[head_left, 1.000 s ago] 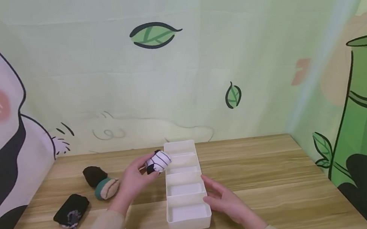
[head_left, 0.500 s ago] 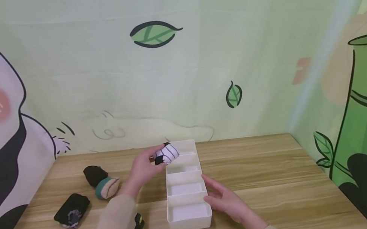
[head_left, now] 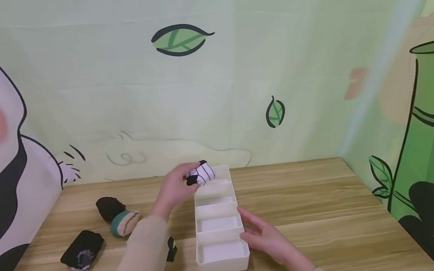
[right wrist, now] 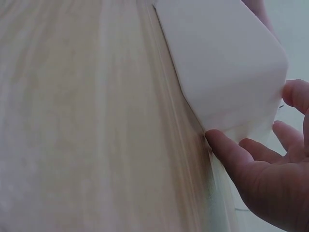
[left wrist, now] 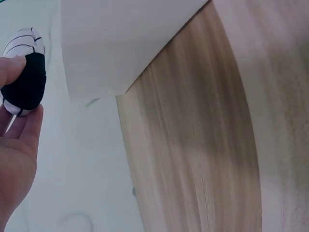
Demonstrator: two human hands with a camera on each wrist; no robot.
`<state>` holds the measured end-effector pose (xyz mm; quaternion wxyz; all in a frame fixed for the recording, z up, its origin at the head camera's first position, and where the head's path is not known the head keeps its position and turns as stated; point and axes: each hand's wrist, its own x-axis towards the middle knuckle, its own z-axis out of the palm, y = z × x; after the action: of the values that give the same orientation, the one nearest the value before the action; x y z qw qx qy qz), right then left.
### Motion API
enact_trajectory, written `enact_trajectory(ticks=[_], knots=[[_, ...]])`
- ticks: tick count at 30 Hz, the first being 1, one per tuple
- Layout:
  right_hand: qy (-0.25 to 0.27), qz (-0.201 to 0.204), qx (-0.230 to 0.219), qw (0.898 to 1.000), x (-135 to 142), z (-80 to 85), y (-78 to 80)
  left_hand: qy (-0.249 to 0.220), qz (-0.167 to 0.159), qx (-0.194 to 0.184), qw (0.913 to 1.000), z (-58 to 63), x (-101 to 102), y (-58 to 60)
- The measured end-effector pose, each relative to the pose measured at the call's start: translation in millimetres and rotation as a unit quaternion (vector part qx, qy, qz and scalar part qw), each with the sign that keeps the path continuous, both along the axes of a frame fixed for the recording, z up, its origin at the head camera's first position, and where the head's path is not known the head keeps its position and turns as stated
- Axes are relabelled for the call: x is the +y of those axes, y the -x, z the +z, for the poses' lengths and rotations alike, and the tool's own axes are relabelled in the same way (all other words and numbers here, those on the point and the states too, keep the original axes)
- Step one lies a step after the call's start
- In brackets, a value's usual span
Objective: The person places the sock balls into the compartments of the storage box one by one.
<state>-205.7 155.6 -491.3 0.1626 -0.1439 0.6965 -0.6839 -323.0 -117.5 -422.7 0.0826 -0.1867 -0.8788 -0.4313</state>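
Observation:
In the head view, my left hand pinches a white rolled-up pair of socks with black stripes and black patches. It holds the socks above the far end of a white box split into a row of compartments. The left wrist view shows the thumb on one side of the socks and fingers on the other. My right hand touches the box's right side with extended fingertips. Seen from the right wrist, those fingers lie against the outer wall of the box.
Left on the wooden table lie a dark brown bundle, a teal and beige rolled bundle and a black folded bundle. A small black item is partly hidden behind the left sleeve. A printed backdrop stands behind the table.
My left hand has carried the striped socks right and away from me, from beside the box to over its far end. The right hand has stayed at the box's side.

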Motion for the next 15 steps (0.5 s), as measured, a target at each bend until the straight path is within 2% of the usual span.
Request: enact_trajectory(ticks=[7,15], knots=[[0.001,0.0,-0.003,1.0,-0.7,1.9,-1.2,0.026,-0.003,-0.008,0.9996,3.3,3.4,8.4],[-0.004,-0.003,-0.002,1.0,-0.8,-0.3,-0.2,0.005,-0.01,-0.032,0.9994,5.7,10.3,12.5]])
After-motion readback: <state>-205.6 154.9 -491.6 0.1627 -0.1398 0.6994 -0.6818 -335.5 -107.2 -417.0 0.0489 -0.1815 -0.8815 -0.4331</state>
